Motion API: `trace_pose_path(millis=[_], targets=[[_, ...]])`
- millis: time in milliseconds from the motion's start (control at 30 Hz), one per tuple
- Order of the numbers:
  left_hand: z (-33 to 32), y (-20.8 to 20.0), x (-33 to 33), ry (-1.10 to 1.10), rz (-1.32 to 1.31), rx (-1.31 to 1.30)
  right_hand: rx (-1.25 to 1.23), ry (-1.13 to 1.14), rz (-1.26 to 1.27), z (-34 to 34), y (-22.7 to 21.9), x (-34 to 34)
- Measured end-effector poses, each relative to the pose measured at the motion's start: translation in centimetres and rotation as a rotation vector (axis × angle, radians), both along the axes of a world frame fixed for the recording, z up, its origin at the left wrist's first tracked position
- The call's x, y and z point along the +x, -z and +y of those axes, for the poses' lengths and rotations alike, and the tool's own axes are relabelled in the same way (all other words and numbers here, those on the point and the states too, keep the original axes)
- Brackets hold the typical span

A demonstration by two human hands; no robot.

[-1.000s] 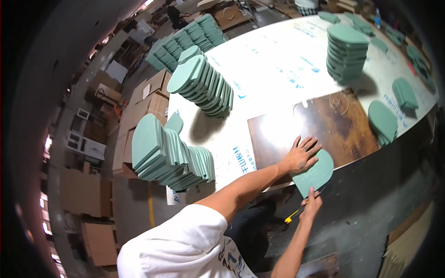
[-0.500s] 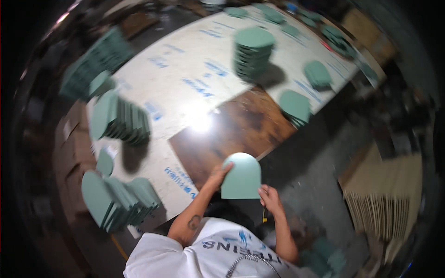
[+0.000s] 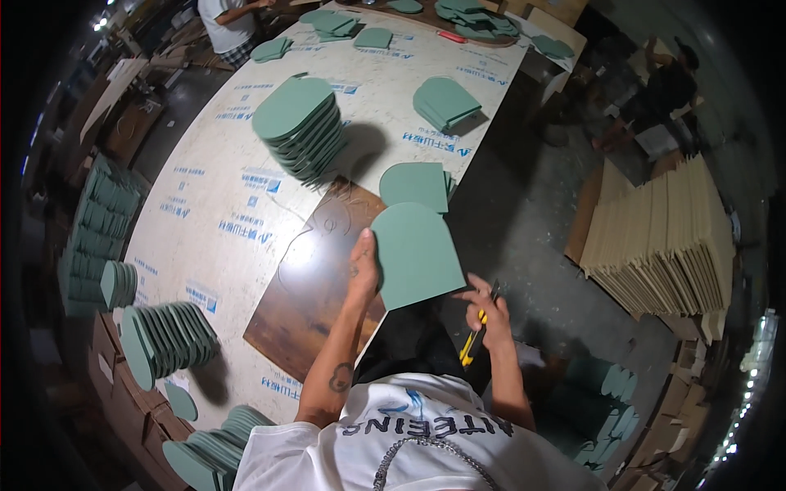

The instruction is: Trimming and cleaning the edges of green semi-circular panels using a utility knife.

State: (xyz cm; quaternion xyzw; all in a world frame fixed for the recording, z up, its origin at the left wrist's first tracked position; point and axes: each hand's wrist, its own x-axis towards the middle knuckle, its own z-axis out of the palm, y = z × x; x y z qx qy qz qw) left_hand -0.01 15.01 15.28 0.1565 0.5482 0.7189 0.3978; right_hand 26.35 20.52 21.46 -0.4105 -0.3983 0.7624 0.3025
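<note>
My left hand (image 3: 363,266) is closed on the left edge of a green, round-topped panel (image 3: 417,255), held up in front of me with its flat face in view. In my right hand (image 3: 488,314) there is a yellow and black utility knife (image 3: 470,345), slanting down from the fingers. Some right fingertips reach to the panel's lower right corner; whether they touch it I cannot tell. Just beyond the held panel lies a small pile of similar panels (image 3: 413,182), partly covered by it. Under my left forearm is a brown, stained board (image 3: 307,286) on the table.
The white-covered table (image 3: 188,221) carries a tall panel stack (image 3: 299,114), a smaller stack (image 3: 444,102) and a leaning row (image 3: 168,340). Cardboard sheets (image 3: 663,245) stand on the floor at right. More green panels (image 3: 602,401) lie low at right. Other people (image 3: 229,24) are in the background.
The view has swung to the right, so table and stacks appear farther left. The held panel looks bigger and tilted. The right-hand fingers have spread from its corner, and the knife shows more fully.
</note>
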Motion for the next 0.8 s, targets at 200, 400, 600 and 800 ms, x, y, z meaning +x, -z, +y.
trace_pose_path(millis=[200,400,600,800], targets=[[13.4,-1.5,-0.1,-0.04,-0.117,-0.019,0.151,-0.137,-0.105,15.6,1.9,-3.1],[22.9,-2.1,-0.8,-0.134,-0.25,-0.141,0.012,0.11,-0.178,29.5,3.2,-8.4],[29.1,-2.7,0.2,-0.071,-0.282,-0.21,-0.075,0.164,-0.038,39.2,4.4,-12.7],[30.4,-3.4,2.0,0.013,-0.283,-0.202,-0.088,0.101,-0.026,44.4,4.9,-16.6]])
